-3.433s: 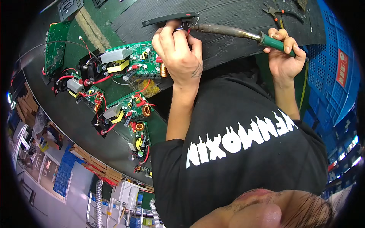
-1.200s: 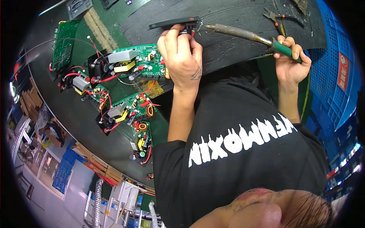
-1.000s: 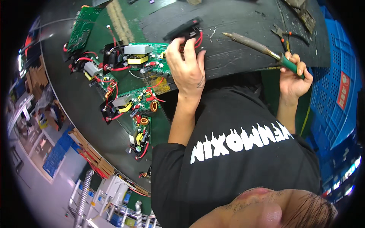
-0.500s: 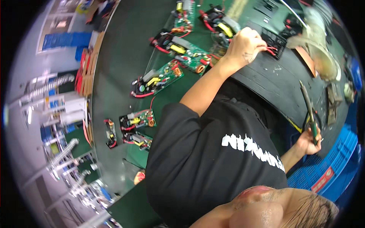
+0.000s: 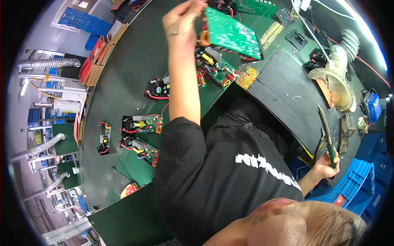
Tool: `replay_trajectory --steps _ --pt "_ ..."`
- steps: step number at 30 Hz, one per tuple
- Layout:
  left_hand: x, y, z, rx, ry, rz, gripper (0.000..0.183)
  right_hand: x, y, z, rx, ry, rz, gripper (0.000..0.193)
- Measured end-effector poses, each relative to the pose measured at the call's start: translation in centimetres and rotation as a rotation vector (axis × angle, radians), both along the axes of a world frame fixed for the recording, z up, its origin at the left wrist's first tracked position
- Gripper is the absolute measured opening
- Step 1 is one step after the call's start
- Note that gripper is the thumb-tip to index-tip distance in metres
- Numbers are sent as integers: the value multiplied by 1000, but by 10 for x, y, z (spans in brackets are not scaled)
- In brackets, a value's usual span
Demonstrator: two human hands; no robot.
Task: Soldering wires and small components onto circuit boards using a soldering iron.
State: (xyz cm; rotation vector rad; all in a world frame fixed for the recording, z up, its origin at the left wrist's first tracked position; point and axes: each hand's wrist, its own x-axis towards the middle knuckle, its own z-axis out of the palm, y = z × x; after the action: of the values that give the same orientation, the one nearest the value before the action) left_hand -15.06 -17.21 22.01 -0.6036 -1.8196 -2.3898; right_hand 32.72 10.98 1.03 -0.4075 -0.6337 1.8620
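Above the bench's far edge my left hand [image 5: 180, 20] pinches a green circuit board [image 5: 234, 33] raised for inspection; right hand [image 5: 326, 164] grips the soldering iron [image 5: 325, 131] aside

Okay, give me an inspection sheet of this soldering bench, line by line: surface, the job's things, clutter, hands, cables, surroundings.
Surface: dark green bench with a black ribbed mat on its right part.
Job's things: green circuit board held up, bare solder side showing; soldering iron with a green handle.
Clutter: populated boards spread over the bench; black plastic parts near the far edge; grimy fume hose nozzle.
Hands: left hand raised, fingers gripping the board's edge; right hand low at the mat's edge, closed on the iron's handle.
Cables: red and black leads on the boards; white cable at the far right.
Surroundings: blue crate, metal shelving, flexible ducts.
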Motion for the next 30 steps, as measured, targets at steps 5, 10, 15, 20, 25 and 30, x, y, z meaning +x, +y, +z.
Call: replay_trajectory --steps 5,10,15,20,25,30 --pt "11 -90 40 95 109 239 20 -21 5 11 9 0 36 25" --pt "13 -198 54 68 193 534 21 -59 3 23 40 -57 104 25" --pt "-25 -312 45 -200 206 934 21 -103 0 33 59 93 300 23" --pt "-73 -437 3 -603 262 1148 26 -122 5 39 80 175 433 16" --pt "-117 -463 -49 -1306 586 1213 25 -118 18 55 -73 -65 124 18" --pt "-171 -434 -104 -1217 511 945 14 -202 -50 98 55 249 744 19"
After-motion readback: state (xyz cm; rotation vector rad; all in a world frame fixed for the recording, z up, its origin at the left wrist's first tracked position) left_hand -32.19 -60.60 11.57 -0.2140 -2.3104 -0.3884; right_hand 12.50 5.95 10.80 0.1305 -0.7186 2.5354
